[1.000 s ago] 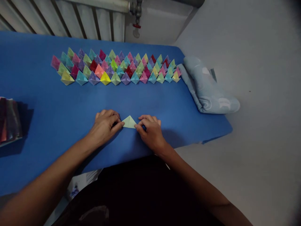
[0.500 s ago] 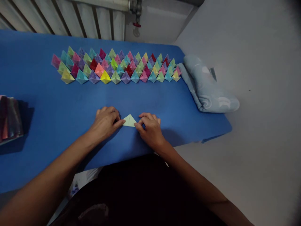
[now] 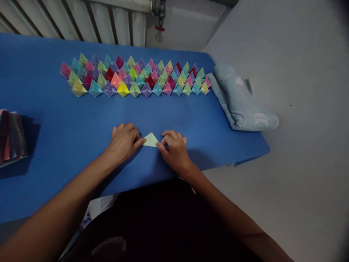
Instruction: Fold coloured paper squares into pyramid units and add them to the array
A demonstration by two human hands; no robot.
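A small pale green folded paper triangle (image 3: pixel 151 139) lies near the front of the blue table (image 3: pixel 109 112), point facing away from me and a crease down its middle. My left hand (image 3: pixel 125 140) has its thumb on the left corner, the other fingers curled beside it. At the right corner, the thumb and bent forefinger of my right hand (image 3: pixel 173 147) pinch the paper. Farther back stand several coloured folded paper boats (image 3: pixel 135 90) in close rows.
A folded grey-blue blanket (image 3: pixel 242 105) lies at the table's right end by the wall (image 3: pixel 305 109). On the left edge sits a dark, shiny bundle (image 3: pixel 13 136). Behind the table are a radiator (image 3: pixel 103 22) and a valve with a red handle (image 3: pixel 160 28).
The view has shifted very slightly. Both hands and the paper triangle keep the same positions relative to each other.
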